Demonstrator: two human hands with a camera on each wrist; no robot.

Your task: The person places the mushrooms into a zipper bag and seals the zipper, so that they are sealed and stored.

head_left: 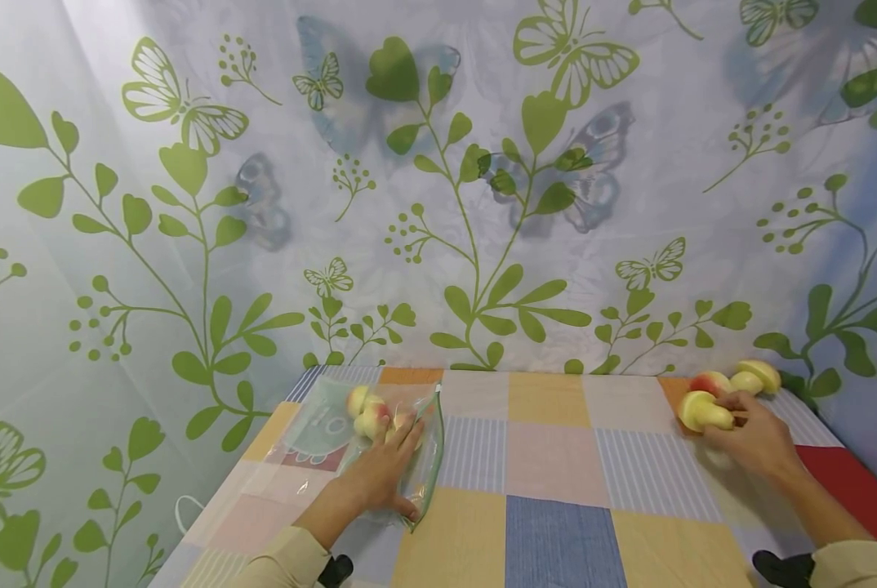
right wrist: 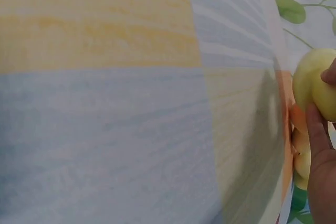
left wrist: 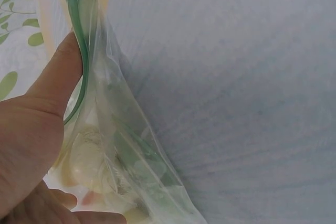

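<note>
A clear plastic zip bag with a green zip edge lies flat at the left of the table. Several yellow and red fruits show through its plastic. My left hand rests over the bag with fingers spread; in the left wrist view its thumb lies straight along the green zip edge. At the far right, my right hand grips a yellow pear-shaped fruit by its narrow end. In the right wrist view, the held fruit is partly cut off by the frame edge.
Behind the right hand lie a red and yellow fruit and more yellow fruit, near the table's back right corner. A patchwork cloth covers the table. A curtain with leaves and butterflies hangs directly behind it.
</note>
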